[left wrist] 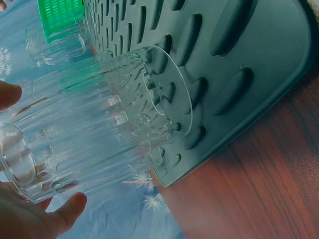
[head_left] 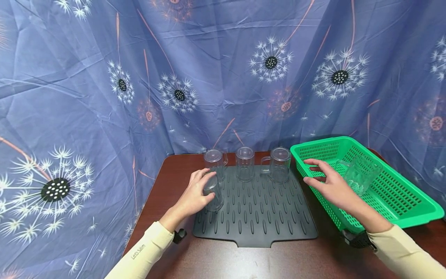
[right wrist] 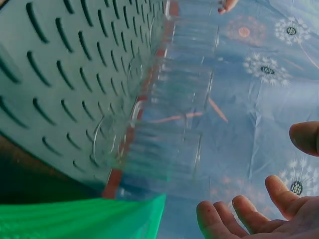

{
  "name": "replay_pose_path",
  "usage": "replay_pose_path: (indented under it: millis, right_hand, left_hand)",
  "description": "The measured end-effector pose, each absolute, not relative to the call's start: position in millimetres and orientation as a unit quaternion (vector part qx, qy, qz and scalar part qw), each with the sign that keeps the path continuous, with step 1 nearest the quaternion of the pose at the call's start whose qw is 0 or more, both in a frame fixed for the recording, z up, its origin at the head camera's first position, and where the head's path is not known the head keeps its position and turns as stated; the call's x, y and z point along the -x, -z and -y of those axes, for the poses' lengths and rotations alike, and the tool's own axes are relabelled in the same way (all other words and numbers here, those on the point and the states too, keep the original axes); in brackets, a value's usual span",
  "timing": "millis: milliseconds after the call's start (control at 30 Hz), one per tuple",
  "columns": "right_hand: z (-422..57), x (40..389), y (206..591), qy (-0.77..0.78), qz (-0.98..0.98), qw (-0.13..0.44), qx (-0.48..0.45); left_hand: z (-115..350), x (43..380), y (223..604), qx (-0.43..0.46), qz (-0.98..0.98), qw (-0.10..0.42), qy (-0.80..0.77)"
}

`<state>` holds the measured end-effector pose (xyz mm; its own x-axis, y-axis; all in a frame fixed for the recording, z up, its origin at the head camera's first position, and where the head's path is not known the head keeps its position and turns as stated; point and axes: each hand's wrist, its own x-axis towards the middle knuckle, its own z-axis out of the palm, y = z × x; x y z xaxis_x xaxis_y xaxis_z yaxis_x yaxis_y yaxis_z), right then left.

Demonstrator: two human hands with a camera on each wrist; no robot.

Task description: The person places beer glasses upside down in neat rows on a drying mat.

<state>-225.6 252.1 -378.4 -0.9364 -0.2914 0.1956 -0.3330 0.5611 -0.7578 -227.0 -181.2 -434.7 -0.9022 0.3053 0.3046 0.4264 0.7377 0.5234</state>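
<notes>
At the front left of the dark drying mat (head_left: 259,217), a clear glass mug (head_left: 214,197) stands upside down. My left hand (head_left: 194,195) is around its upturned base, with thumb and fingers spread; in the left wrist view some fingertips (left wrist: 72,211) lie close beside the mug (left wrist: 89,129), and contact is unclear. My right hand (head_left: 332,188) hovers over the near left side of the green basket (head_left: 411,219), fingers parted and holding nothing. Inside the basket, a glass mug (head_left: 364,174) lies tilted, partly behind the right hand and forearm.
Along the mat's back edge stand three more upside-down glass mugs: one at left (head_left: 214,161), one in the middle (head_left: 245,164) and one at right (head_left: 280,166), close to the basket. Behind the brown table (head_left: 167,248) hangs a blue dandelion-print curtain (head_left: 223,77).
</notes>
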Motion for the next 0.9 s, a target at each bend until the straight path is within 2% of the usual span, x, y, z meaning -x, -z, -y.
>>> replay_pose_path:
  millis: [200, 433, 900]
  right_hand:
    - [-264.6, 232.8, 376.1, -0.397, 0.901, 0.056, -0.167]
    - [-280.5, 240.0, 371.4, -0.367, 0.914, 0.064, -0.159]
    - [-307.5, 256.8, 376.5, -0.345, 0.924, 0.079, -0.144]
  left_hand:
    - [179.9, 227.7, 435.7, 0.202, 0.928, 0.130, 0.285]
    - [175.5, 225.9, 432.0, 0.205, 0.929, 0.157, 0.264]
    - [160.6, 222.6, 427.9, 0.260, 0.896, 0.261, 0.247]
